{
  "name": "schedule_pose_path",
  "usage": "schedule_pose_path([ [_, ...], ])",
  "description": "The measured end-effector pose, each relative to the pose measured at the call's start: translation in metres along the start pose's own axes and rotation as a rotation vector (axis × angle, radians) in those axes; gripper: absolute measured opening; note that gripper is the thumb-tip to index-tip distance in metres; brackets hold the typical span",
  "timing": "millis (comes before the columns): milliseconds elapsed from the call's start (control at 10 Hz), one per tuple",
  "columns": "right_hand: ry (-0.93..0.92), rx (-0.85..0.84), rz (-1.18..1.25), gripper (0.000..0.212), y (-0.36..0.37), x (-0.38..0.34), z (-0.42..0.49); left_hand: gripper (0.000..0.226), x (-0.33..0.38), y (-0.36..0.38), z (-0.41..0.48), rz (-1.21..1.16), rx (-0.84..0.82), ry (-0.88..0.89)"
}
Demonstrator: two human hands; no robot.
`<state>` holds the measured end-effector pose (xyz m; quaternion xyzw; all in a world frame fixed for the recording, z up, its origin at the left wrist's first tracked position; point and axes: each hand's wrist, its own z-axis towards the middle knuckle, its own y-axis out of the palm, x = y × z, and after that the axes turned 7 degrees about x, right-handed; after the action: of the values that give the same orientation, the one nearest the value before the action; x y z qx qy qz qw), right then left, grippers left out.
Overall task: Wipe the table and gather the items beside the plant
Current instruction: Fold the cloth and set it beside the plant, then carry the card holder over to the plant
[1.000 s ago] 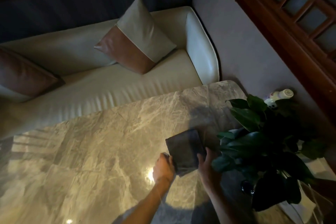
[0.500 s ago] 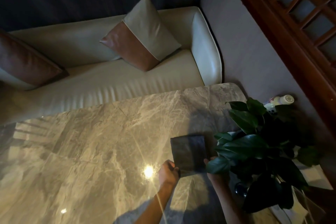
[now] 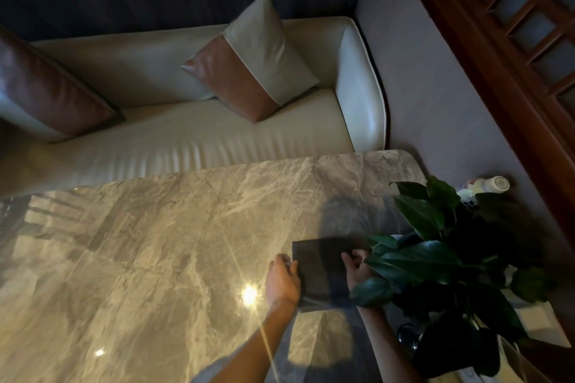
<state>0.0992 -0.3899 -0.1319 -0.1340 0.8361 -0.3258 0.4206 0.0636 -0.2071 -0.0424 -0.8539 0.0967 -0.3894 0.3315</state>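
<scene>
A dark grey folded cloth (image 3: 322,270) lies flat on the marble table (image 3: 161,252), just left of the leafy green plant (image 3: 441,261). My left hand (image 3: 281,280) grips the cloth's left edge. My right hand (image 3: 357,269) holds its right side with fingers on top, and plant leaves partly cover that hand. A white bottle (image 3: 483,188) lies behind the plant near the wall. Other pale flat items (image 3: 535,323) sit to the right under the leaves, mostly hidden.
A cream sofa (image 3: 193,140) with a brown and cream cushion (image 3: 249,59) runs along the table's far edge. A carved wooden screen (image 3: 510,28) stands at the right. A dark round object (image 3: 407,334) sits by the plant's base.
The cloth has turned from tilted to square with the table. My right hand has slid up onto its right side, under the leaves. The view shifted slightly.
</scene>
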Motion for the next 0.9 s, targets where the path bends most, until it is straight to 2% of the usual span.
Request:
schedule_pose_path([
  [100, 0.043, -0.024, 0.000, 0.025, -0.008, -0.019, 0.004, 0.008, 0.009, 0.003, 0.023, -0.043, -0.013, -0.011],
  [300, -0.080, 0.191, -0.010, 0.018, -0.003, -0.024, -0.012, 0.017, 0.013, -0.001, 0.029, -0.009, -0.031, -0.001],
  [400, -0.169, 0.200, -0.130, 0.029, -0.003, -0.025, -0.020, 0.007, 0.001, -0.008, 0.023, 0.058, -0.090, 0.063],
  [500, -0.372, 0.317, -0.276, 0.048, -0.005, -0.030, -0.050, 0.018, -0.018, -0.027, 0.011, 0.136, -0.126, 0.144],
  [600, -0.563, 0.380, -0.334, 0.045, 0.001, -0.039, -0.102, 0.022, -0.055, -0.061, 0.001, 0.142, -0.090, 0.169],
  [800, -0.739, 0.013, -0.273, 0.030, 0.055, -0.041, -0.217, 0.021, -0.156, -0.164, -0.026, 0.102, 0.013, 0.015],
  [900, -0.840, -0.152, -0.288, 0.031, 0.088, -0.059, -0.268, 0.018, -0.204, -0.220, -0.039, 0.119, 0.077, -0.011],
])
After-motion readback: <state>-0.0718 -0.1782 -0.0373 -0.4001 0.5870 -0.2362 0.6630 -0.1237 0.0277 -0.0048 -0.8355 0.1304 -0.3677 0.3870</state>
